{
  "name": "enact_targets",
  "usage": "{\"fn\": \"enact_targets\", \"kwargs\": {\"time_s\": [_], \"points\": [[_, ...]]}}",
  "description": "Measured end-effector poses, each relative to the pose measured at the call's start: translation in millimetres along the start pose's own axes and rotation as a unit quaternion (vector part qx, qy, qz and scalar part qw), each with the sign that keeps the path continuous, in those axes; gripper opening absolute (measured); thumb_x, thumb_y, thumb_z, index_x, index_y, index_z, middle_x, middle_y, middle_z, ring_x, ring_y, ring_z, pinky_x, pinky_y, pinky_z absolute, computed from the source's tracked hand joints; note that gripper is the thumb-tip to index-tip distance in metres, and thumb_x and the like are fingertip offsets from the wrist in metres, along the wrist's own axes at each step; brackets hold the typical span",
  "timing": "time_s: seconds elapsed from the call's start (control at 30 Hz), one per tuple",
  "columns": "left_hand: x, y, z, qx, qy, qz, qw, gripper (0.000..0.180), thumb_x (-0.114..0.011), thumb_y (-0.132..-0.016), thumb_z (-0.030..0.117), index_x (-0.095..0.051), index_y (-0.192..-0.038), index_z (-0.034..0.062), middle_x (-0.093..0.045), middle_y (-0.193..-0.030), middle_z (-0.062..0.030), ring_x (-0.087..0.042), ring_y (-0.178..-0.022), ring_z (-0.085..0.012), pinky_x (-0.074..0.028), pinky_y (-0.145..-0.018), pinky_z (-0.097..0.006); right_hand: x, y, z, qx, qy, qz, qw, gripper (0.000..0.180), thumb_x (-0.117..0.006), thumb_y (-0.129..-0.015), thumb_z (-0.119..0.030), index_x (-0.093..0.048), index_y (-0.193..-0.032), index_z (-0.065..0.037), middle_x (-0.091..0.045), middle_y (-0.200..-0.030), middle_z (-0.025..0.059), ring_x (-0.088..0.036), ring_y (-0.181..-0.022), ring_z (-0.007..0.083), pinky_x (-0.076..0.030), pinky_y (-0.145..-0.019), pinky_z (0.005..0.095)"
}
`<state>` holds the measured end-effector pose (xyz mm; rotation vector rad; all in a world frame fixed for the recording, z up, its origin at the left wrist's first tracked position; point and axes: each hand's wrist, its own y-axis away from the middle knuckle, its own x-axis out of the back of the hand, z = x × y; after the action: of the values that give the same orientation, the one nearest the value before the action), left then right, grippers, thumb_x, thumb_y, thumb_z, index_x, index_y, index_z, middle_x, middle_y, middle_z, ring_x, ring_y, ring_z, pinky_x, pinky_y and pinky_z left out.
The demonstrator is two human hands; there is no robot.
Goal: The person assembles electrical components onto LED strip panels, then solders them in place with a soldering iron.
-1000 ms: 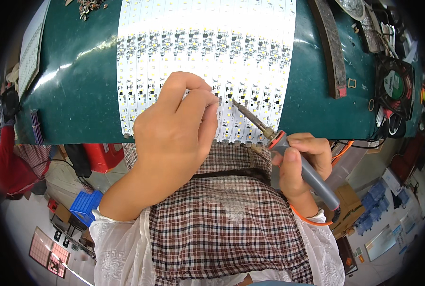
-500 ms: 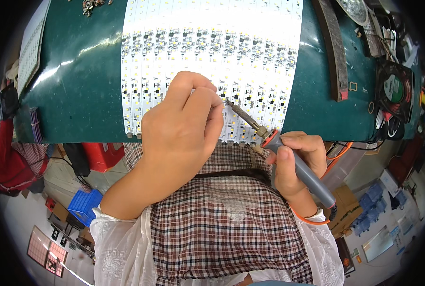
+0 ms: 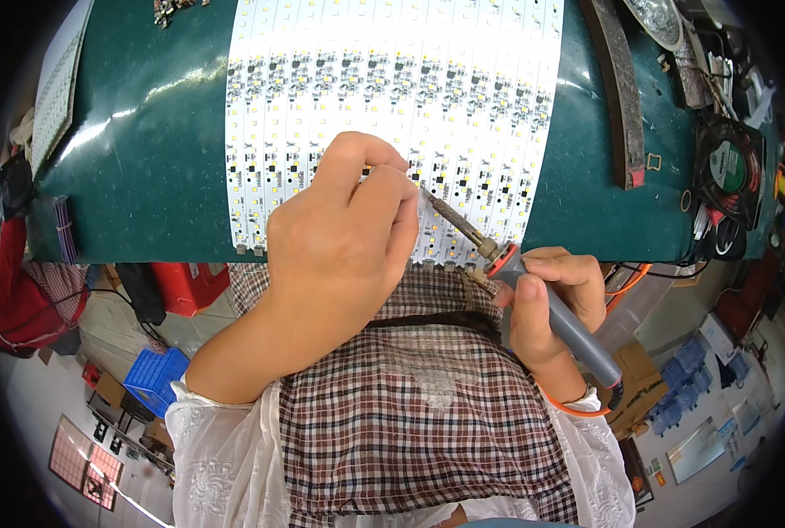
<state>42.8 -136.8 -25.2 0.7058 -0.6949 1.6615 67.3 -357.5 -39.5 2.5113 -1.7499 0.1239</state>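
Observation:
A panel of white LED circuit board strips [image 3: 322, 128] lies on the green table, its near edge at the table's front. My left hand [image 3: 344, 224] is over the middle of the panel, fingers curled and fingertips pinched together close to the board. What the pinch holds, if anything, is too small to make out. In my right hand [image 3: 551, 304] is a grey soldering iron [image 3: 573, 330], gripped like a pen. Its tip points up and left and meets the board just beside my left fingertips. My left hand hides part of the strips beneath it.
On the green table [image 3: 159, 176] at right lie a long dark bar [image 3: 617, 97] and a black fan [image 3: 728, 167] near cables. Another white panel [image 3: 61, 84] leans at the far left. A bundle of wires [image 3: 65, 229] sits by the left front edge. Below are red and blue crates [image 3: 157, 380].
My left hand has shifted slightly right along the panel, and the iron's tip has moved a little right and down with it. The right hand still grips the iron.

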Motion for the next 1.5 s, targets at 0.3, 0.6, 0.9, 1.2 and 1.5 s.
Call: {"fn": "enact_targets", "kwargs": {"time_s": [0.3, 0.6, 0.9, 1.2, 1.5], "points": [[10.0, 2.3, -1.0, 0.043, 0.025, 0.016, 0.999, 0.018, -0.074, -0.075, -0.006, -0.061, -0.082, 0.0042, -0.065, -0.103, -0.0068, -0.061, -0.054, -0.0082, -0.046, -0.046, -0.022, -1.7, -0.5, -2.8, 0.017, -0.024, 0.022, 0.999, 0.022, -0.073, -0.087, -0.004, -0.056, -0.101, -0.001, -0.07, -0.087, 0.0146, -0.06, -0.064, 0.0067, -0.044, -0.052, 0.0206], [9.4, 2.7, -6.8, 0.02, 0.012, 0.025, 0.999, 0.019, -0.075, -0.074, -0.006, -0.061, -0.082, 0.0055, -0.066, -0.099, -0.0058, -0.055, -0.049, -0.0077, -0.041, -0.046, -0.025, -11.7, -5.9, -3.2, 0.003, 0.008, -0.017, 1.0, 0.025, -0.076, -0.086, -0.005, -0.057, -0.102, -0.001, -0.071, -0.088, 0.016, -0.064, -0.07, 0.01, -0.047, -0.057, 0.0217], [7.1, 3.9, -11.9, -0.001, 0.027, 0.011, 1.0, 0.022, -0.073, -0.074, -0.004, -0.056, -0.084, 0.0047, -0.059, -0.094, -0.006, -0.062, -0.063, -0.0221, -0.048, -0.051, -0.033, -13.1, -4.9, -4.6, -0.012, 0.008, -0.019, 1.0, 0.024, -0.075, -0.086, -0.005, -0.056, -0.101, -0.001, -0.07, -0.088, 0.016, -0.064, -0.07, 0.0107, -0.047, -0.057, 0.0227], [8.7, 3.2, -10.7, 0.002, 0.045, 0.008, 0.999, 0.018, -0.073, -0.076, -0.009, -0.063, -0.084, 0.0031, -0.063, -0.098, -0.0066, -0.059, -0.058, -0.0107, -0.047, -0.05, -0.025, -11.6, -2.9, -4.8, -0.009, 0.028, -0.02, 0.999, 0.025, -0.075, -0.086, -0.006, -0.056, -0.102, -0.002, -0.07, -0.084, 0.0129, -0.057, -0.062, 0.0067, -0.042, -0.052, 0.0212], [22.1, 9.5, -7.4, 0.052, 0.057, -0.003, 0.997, 0.016, -0.071, -0.078, -0.008, -0.064, -0.085, 0.0039, -0.063, -0.099, -0.0066, -0.058, -0.056, -0.0105, -0.047, -0.048, -0.024, -11.1, -2.9, -5.5, -0.005, 0.021, -0.034, 0.999, 0.023, -0.072, -0.088, -0.004, -0.054, -0.103, -0.001, -0.069, -0.088, 0.0137, -0.059, -0.064, 0.0076, -0.044, -0.054, 0.0214]]}}
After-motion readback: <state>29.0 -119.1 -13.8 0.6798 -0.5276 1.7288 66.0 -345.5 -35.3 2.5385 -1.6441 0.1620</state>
